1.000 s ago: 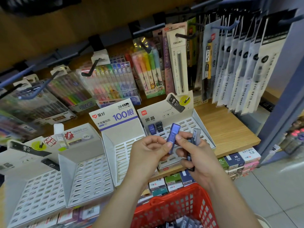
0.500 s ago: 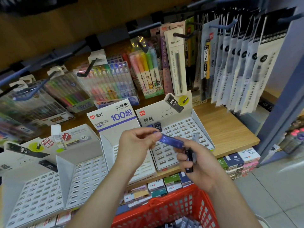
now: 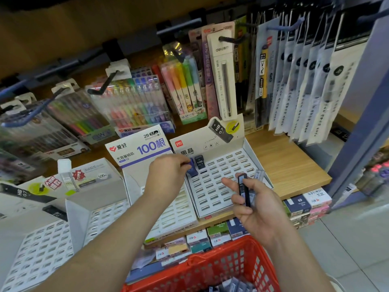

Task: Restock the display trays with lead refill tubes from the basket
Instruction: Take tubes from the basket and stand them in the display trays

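My left hand [image 3: 168, 171] pinches a blue lead refill tube [image 3: 192, 168] at the back left corner of the white slotted display tray [image 3: 223, 186], beside a black HB 0.7 tube [image 3: 200, 162] standing in the back row. My right hand [image 3: 254, 205] holds a few more tubes [image 3: 245, 190], dark and clear, above the tray's front right part. The red basket [image 3: 212, 268] sits at the bottom with several tubes inside.
A second slotted tray with a "100" header card [image 3: 139, 146] stands to the left, with more white trays [image 3: 42, 249] further left. Packs of pens and highlighters [image 3: 134, 102] hang behind on hooks. Small boxes [image 3: 303, 205] line the lower shelf.
My left hand took the blue tube from between both hands and moved it up and away to the tray's back left corner. My right hand stayed low with the other tubes.
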### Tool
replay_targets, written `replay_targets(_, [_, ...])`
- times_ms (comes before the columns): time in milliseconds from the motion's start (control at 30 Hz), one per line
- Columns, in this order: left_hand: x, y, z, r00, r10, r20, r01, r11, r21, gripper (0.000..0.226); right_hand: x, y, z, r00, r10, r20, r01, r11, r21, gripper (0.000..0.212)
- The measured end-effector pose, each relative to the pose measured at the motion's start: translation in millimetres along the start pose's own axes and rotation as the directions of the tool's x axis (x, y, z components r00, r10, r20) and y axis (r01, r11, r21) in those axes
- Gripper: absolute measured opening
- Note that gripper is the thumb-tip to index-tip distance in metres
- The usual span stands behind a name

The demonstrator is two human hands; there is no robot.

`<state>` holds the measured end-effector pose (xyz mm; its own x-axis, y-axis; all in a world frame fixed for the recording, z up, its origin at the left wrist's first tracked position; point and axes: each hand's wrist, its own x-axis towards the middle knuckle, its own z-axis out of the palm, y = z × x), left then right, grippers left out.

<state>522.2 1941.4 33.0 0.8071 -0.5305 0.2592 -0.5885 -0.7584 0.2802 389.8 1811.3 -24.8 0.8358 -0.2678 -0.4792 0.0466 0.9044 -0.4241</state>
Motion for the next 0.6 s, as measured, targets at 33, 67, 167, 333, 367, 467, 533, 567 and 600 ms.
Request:
replay_targets(33, [1, 0, 1, 1.000, 0.016, 0.013, -0.016, 1.000, 0.020, 0.022, 0, 1, -1, 1.000, 0.005, 0.001, -0.005, 1.000, -0.015, 0.027])
replay_targets(67, [3, -1, 1, 0.999, 0.024, 0.025, -0.025, 0.999, 0.038, 0.023, 0, 1, -1, 1.000, 0.011, 0.004, -0.011, 1.000, -0.028, 0.028])
replay_targets(167, [8, -5, 2, 0.996, 0.053, 0.068, -0.059, 0.995, 0.085, 0.023, -1, 2, -2, 1.000, 0.016, 0.004, -0.016, 0.998, -0.055, 0.032])
replay_targets(333, [11, -11, 11, 0.991, 0.129, 0.045, -0.133, 0.983, 0.126, 0.018, -3, 3, -1, 1.000, 0.012, 0.015, -0.012, 0.999, -0.036, 0.033])
replay_targets(367, [11, -11, 12, 0.990, 0.136, 0.030, -0.139, 0.982, 0.129, 0.018, -3, 4, -2, 1.000, 0.013, 0.015, -0.012, 0.999, -0.040, 0.032])
replay_targets(467, [11, -5, 17, 0.996, 0.081, 0.044, -0.089, 0.973, 0.212, 0.020, -4, 4, -2, 1.000, 0.014, 0.004, -0.014, 0.998, -0.065, 0.027])
replay_targets(533, [12, -1, 18, 0.998, 0.051, 0.038, -0.059, 0.961, 0.271, 0.021, -5, 4, -2, 1.000, 0.003, -0.010, -0.004, 0.996, -0.085, 0.022])
replay_targets(567, [12, 0, 18, 0.998, 0.045, 0.042, -0.055, 0.953, 0.298, 0.021, -5, 4, -1, 1.000, -0.004, -0.017, 0.002, 0.995, -0.097, 0.018])
replay_targets(600, [12, 0, 18, 0.998, 0.046, 0.049, -0.059, 0.945, 0.321, 0.023, -6, 4, 0, 1.000, -0.011, -0.021, 0.008, 0.994, -0.110, 0.014])
